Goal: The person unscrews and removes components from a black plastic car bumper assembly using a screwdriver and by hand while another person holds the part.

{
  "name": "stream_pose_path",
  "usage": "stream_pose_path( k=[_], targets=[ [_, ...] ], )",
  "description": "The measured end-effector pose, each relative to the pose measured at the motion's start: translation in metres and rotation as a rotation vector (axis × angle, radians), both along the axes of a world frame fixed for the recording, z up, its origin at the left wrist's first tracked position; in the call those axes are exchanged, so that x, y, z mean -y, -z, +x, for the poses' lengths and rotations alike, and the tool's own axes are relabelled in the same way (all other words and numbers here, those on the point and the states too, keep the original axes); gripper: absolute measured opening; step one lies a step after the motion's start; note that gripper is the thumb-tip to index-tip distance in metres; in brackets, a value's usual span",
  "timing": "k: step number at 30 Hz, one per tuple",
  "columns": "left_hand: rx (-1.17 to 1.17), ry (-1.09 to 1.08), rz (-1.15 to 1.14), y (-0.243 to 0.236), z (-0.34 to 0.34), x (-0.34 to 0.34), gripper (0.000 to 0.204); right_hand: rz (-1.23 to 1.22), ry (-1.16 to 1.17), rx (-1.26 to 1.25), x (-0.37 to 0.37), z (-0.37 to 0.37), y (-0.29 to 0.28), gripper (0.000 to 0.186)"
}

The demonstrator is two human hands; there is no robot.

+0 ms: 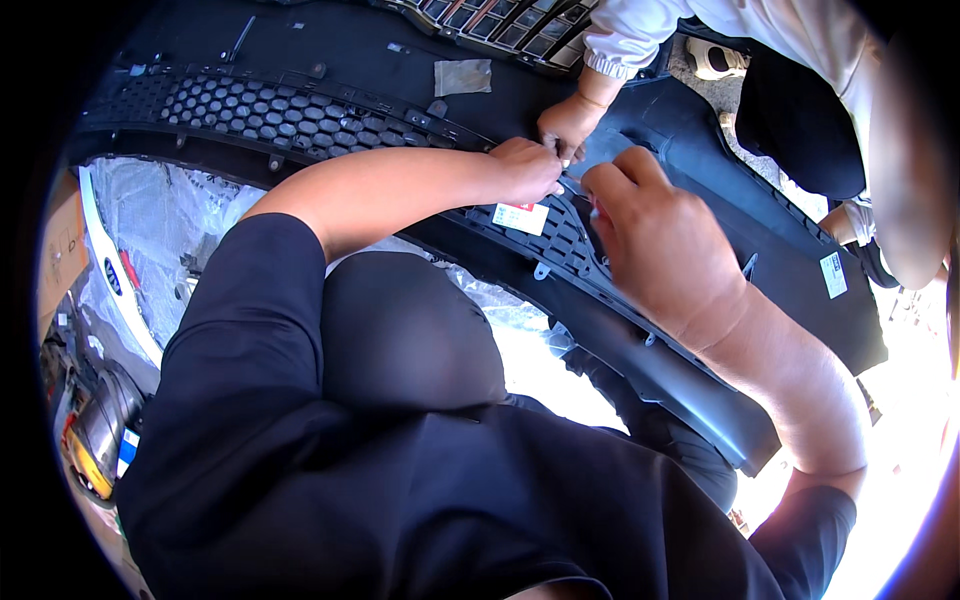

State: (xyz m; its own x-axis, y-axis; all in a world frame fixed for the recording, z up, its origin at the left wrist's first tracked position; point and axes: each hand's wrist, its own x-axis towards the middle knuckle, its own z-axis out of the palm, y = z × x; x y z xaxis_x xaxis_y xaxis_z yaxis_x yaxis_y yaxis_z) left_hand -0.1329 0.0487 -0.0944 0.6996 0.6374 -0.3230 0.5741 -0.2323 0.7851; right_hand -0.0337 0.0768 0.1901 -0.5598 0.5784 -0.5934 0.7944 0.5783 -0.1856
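A long black plastic bumper panel with honeycomb mesh lies across my view. My left hand has its fingers curled at a seam near the middle, just beside a co-worker's hand; what it grips is hidden. My right hand is raised to the right of that seam, fingers closed round a small object, partly showing pinkish, that I cannot make out. A white and red label sits on the slatted section below my left hand.
A co-worker in a white sleeve leans in from upper right. Chrome grille pieces lie at the top. At left are plastic sheeting, a white curved trim piece, a cardboard box and a yellow-black item.
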Motion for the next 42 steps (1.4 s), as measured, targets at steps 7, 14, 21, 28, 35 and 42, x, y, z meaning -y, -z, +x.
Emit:
stream_pose_path(
  k=[7,14,21,28,35,42],
  targets=[
    [-0.084,0.069,0.028,-0.023,-0.008,-0.005,0.029,0.159,-0.146,0.124,-0.018,0.003,-0.006,0.028],
    [-0.083,0.045,-0.015,-0.022,-0.004,-0.004,0.036,0.146,-0.2,0.046,-0.012,0.018,-0.002,0.037],
    [-0.087,0.068,0.015,-0.024,-0.004,-0.004,0.036,0.123,-0.072,-0.059,-0.009,0.007,-0.013,0.028],
    [-0.096,0.065,-0.035,-0.026,-0.006,-0.005,0.034,0.091,-0.14,0.013,-0.013,0.016,-0.002,0.026],
    [-0.109,0.065,-0.056,-0.026,-0.004,-0.005,0.034,0.261,-0.2,-0.17,-0.013,0.024,0.006,0.036],
    [-0.129,0.054,-0.044,-0.025,-0.004,-0.003,0.032,0.207,-0.139,-0.095,-0.025,0.019,0.001,0.029]
  ],
)
